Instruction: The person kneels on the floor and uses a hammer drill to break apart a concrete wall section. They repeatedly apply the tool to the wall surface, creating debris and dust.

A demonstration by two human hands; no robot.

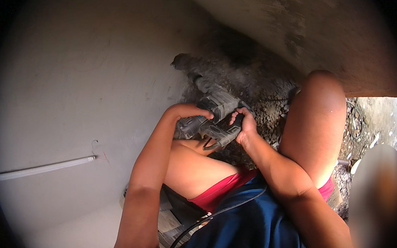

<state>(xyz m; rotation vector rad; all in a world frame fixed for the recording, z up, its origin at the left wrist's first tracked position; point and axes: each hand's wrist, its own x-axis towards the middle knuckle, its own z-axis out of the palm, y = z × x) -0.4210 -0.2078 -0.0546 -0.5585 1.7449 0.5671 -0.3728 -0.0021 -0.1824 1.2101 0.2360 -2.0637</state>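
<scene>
A dusty grey rotary hammer [220,102] slants between my knees, its front end up and to the left by the foot of the wall. My right hand [246,127] is wrapped round its dark rear handle. Lower left of it, my left hand [191,111] grips the side of the tool's body, thumb on top and most fingers hidden beneath. Whether a bit touches the wall or the rubble is lost in shadow and dust. A black cord [222,210] runs from my lap side across my blue shirt.
A pale plastered wall [73,93] rises close on the left, with a white conduit [45,168] and loose thin wires. Broken rubble [274,115] covers the ground ahead. A concrete slab [340,41] slopes over the far right. A coiled cable [355,117] lies right. A blurred patch hides the right edge.
</scene>
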